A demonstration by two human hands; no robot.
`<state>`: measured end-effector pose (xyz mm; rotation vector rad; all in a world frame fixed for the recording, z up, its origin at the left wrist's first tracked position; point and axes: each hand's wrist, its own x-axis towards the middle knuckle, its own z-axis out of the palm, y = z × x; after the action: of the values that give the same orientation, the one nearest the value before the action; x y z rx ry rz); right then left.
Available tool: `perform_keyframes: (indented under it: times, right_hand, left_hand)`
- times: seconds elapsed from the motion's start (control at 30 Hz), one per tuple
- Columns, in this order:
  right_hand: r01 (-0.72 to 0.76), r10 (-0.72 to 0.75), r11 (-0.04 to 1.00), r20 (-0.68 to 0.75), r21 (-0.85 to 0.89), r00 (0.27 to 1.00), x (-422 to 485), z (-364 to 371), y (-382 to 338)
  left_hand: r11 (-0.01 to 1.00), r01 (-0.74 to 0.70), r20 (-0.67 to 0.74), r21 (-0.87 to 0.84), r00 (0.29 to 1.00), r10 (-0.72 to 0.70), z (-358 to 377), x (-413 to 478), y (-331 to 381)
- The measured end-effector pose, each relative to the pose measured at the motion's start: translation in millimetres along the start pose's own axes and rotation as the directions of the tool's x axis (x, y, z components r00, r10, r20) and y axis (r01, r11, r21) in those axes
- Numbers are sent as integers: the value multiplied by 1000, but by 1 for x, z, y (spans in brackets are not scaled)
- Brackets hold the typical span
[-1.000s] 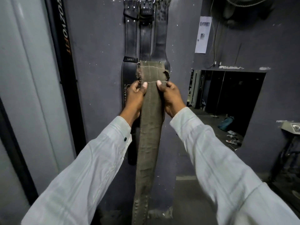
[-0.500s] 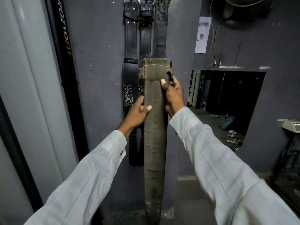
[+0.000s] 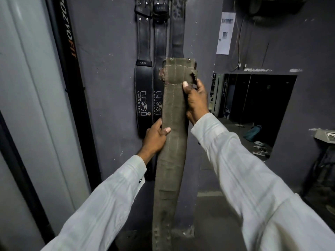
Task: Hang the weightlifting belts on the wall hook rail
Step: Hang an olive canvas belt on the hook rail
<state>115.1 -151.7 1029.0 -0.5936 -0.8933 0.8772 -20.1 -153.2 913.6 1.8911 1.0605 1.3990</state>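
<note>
Holds a green belt [image 3: 172, 142] upright just in front of the wall [image 3: 108, 69], overlapping the black belts [image 3: 144, 98] hung there. Clamps the right grip [image 3: 196, 100] on its right edge just under the top end, thumb across the face, fingers curled behind. Clamps the left grip [image 3: 155, 138] on the left edge lower down, thumb on the face. Looks like thick stitched canvas or suede: stands almost straight between and above the two holds and bows only mildly below, so judged stiff across but bendable along its length. Seems moderately heavy, rough enough not to slip, not fragile, though frayed and torn at the top corners. Shows two rivets [image 3: 189, 59] at the top edge; hides any buckle behind. Cannot see the rail, cut off above the view. Probably best to take hold close under the top end, clear of the torn patches, and steady the long tail lower down while lifting the top toward the rail
</note>
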Motion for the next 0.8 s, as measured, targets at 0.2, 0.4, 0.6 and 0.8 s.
perform_keyframes:
  times: [0.2,0.4,0.6,0.8]
  right_hand:
    - [-17,19,999,-50,37,999,5,-13,1]
    - [-18,21,999,-74,45,997,6,-17,5]
    - [-5,8,999,-59,52,998,9,-22,-8]
    - [-20,22,999,-64,32,998,7,-26,-17]
  left_hand:
    - [985,97,208,-142,976,-66,6,-18,-24]
    - [997,81,62,-6,995,-81,20,-32,-34]
    - [992,114,109,56,987,-119,27,-39,-41]
    - [982,191,229,12,955,-189,33,-42,-49]
